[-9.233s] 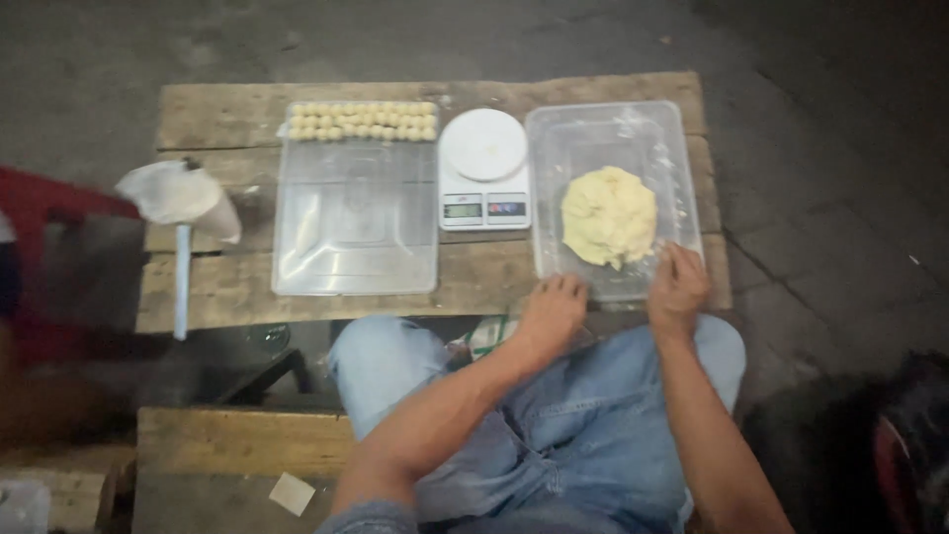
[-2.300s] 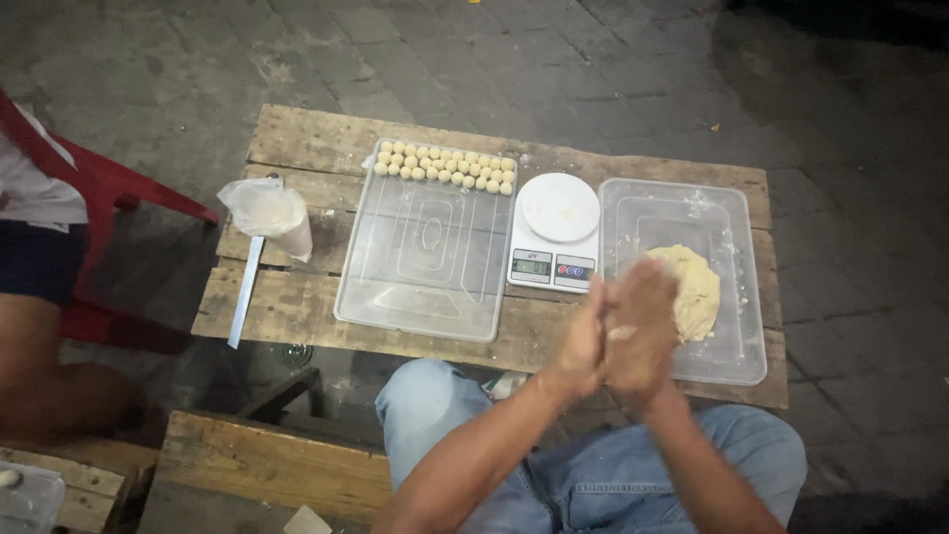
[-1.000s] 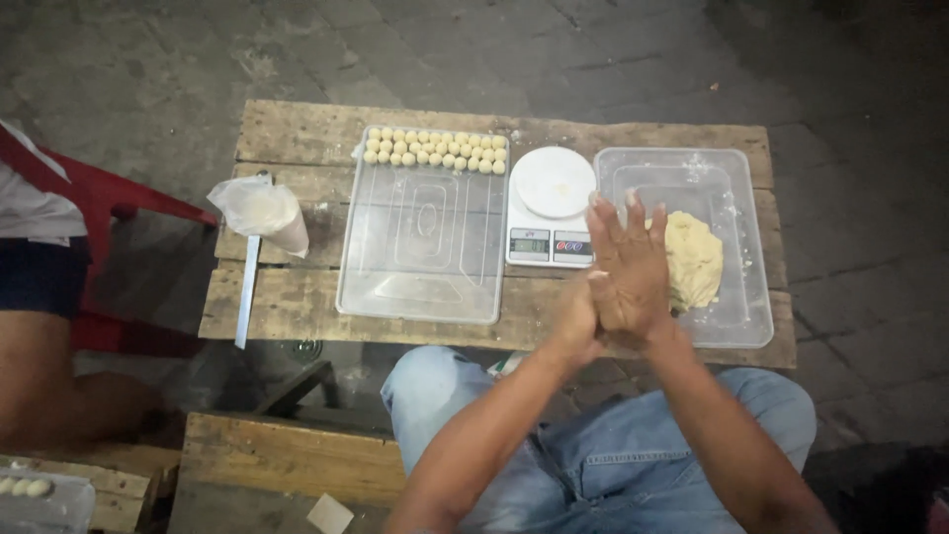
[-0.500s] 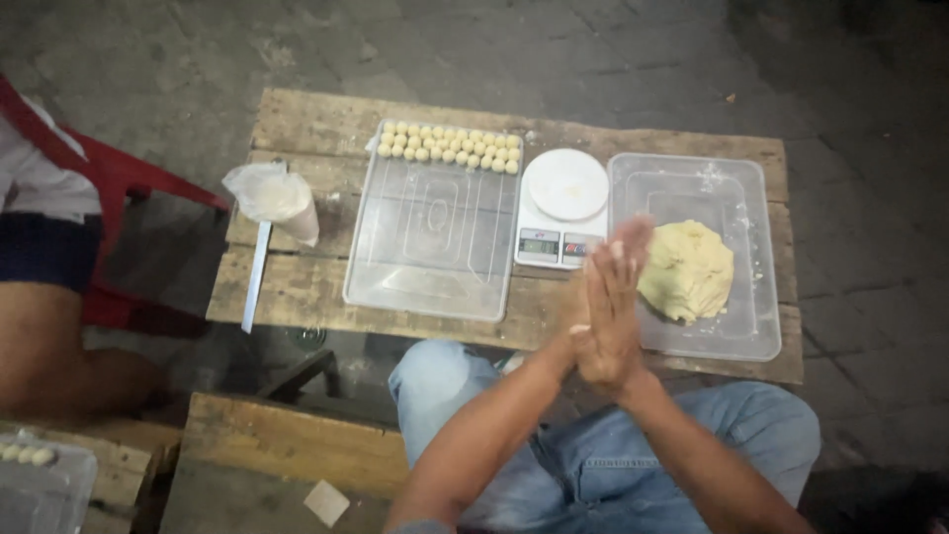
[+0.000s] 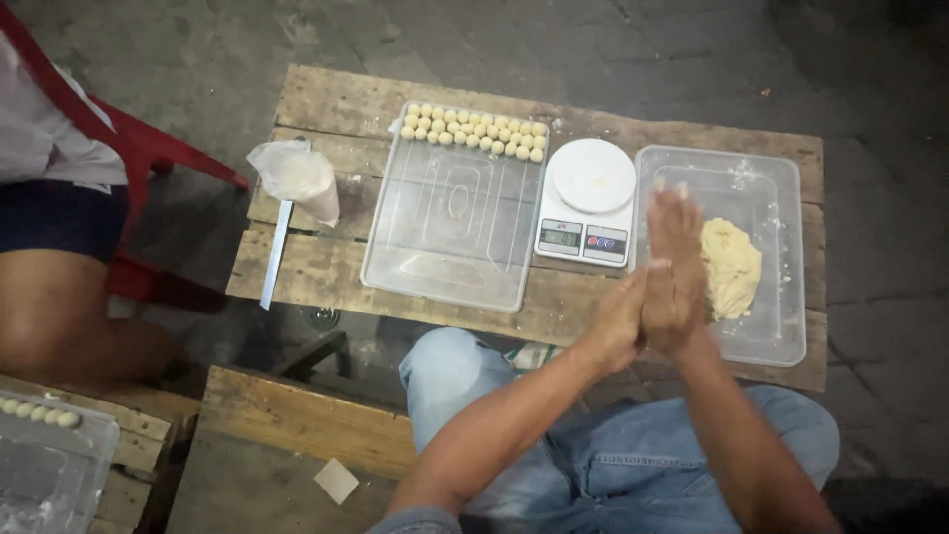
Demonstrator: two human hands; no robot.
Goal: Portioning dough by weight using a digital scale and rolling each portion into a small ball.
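Two clear plastic trays sit on the wooden bench (image 5: 326, 272) in front of us. The tray (image 5: 450, 242) toward the bench's middle carries two neat rows of small dough balls (image 5: 474, 131) along its far edge, and the remainder of its floor is bare. The tub (image 5: 761, 183) at the bench's right end holds a pale yellow lump of dough (image 5: 733, 267) on a floor dusted with flour. Between the two stands a white kitchen scale (image 5: 588, 203) with a round platform. Near the left edge a plastic bag (image 5: 297, 178) of white powder rests beside a long flat strip (image 5: 274, 255). We press our left hand (image 5: 621, 321) and right hand (image 5: 677, 272) palm to palm over the bench's near edge, fingers straight and close together; whether a piece lies between the palms we cannot tell. The dough lump lies just beyond and to the right of our right fingertips (image 5: 672, 198), apart from them.
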